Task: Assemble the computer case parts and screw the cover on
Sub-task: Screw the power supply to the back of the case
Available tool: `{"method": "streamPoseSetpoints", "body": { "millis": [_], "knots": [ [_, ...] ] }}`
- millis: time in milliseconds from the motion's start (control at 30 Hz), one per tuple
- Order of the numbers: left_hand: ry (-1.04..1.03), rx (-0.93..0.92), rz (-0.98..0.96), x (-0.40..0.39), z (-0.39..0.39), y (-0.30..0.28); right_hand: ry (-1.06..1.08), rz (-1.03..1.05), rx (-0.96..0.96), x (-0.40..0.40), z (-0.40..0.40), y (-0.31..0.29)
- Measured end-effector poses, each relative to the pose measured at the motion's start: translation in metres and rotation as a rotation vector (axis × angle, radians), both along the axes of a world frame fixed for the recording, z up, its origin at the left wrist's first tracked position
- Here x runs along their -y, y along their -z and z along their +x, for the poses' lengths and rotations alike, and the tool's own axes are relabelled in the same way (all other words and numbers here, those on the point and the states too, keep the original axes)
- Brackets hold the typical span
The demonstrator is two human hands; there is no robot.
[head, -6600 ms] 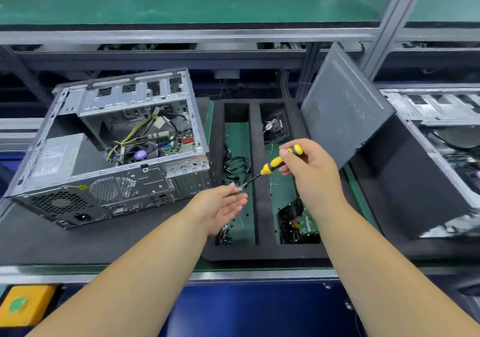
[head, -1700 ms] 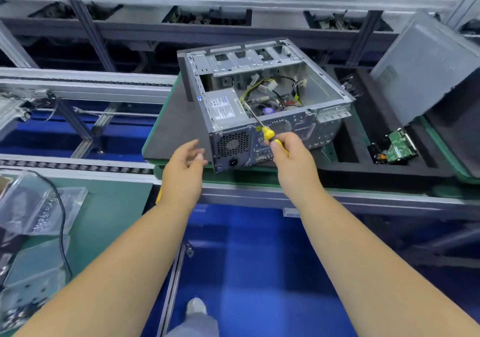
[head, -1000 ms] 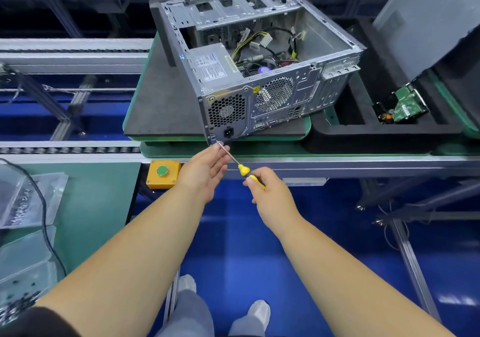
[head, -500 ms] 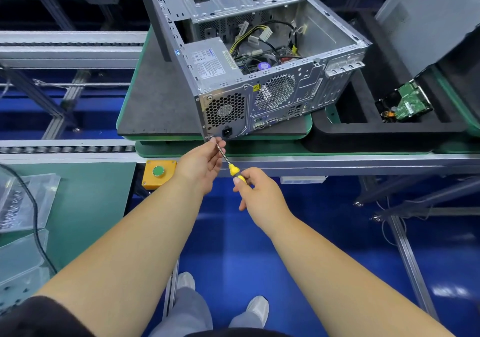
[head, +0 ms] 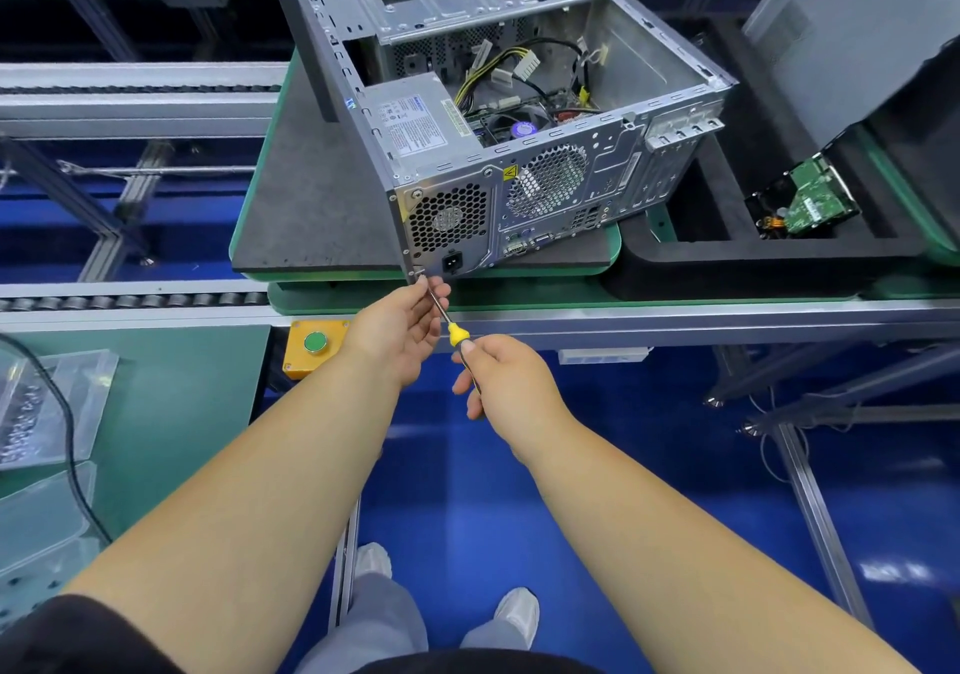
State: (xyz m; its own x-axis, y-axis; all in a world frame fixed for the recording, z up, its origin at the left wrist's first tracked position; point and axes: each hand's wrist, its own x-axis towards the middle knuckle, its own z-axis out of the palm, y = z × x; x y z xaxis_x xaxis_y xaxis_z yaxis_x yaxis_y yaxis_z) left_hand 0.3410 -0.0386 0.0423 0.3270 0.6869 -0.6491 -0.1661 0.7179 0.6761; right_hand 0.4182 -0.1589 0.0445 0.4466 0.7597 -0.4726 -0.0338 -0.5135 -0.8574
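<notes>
The open computer case (head: 498,117) lies on its side on a dark pad (head: 306,205). The right hand (head: 506,379) grips a yellow-handled screwdriver (head: 451,325), its tip at the case's lower rear corner. The left hand (head: 400,327) pinches the shaft near that tip.

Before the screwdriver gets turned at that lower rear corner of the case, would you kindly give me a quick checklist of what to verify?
1. Right hand grips the screwdriver handle: ok.
2. Left hand fingers steady the shaft near the tip: ok.
3. Tip sits at the lower rear corner of the computer case: ok.
4. Tip seated in a screw head: cannot tell, fingers hide it.
5. Case rests flat on the grey pad: ok.
6. Side cover fitted on the case: not ok, it leans apart at right.
</notes>
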Motion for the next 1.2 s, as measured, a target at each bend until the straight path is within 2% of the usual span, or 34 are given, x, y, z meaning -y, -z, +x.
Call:
{"method": "streamPoseSetpoints", "body": {
  "millis": [133, 267, 533, 667, 800, 967, 1067, 1200],
  "knots": [
    [0.005, 0.026, -0.007, -0.002, -0.002, 0.001, 0.087, -0.053, -0.209, -0.007, -0.004, -0.007],
    [0.002, 0.021, -0.002, -0.004, -0.002, 0.001, 0.104, -0.022, -0.301, -0.006, -0.008, -0.006],
    [0.016, 0.001, 0.013, -0.004, -0.004, 0.005, 0.156, -0.155, -0.234, -0.011, -0.004, -0.009],
    [0.022, 0.019, 0.018, -0.004, -0.004, 0.005, 0.196, -0.109, -0.347, -0.012, -0.003, -0.010],
    [0.012, 0.013, 0.020, -0.004, -0.003, 0.003, 0.177, -0.043, -0.354, -0.010, -0.003, -0.009],
    [0.023, -0.007, 0.032, -0.003, -0.004, 0.003, 0.189, -0.180, -0.272, -0.017, -0.003, -0.013],
    [0.052, 0.002, 0.045, -0.002, -0.005, 0.003, 0.200, -0.197, -0.324, -0.019, -0.004, -0.012],
    [0.057, -0.017, 0.055, -0.005, -0.005, 0.002, 0.231, -0.113, -0.412, -0.018, -0.006, -0.012]
  ]
}}
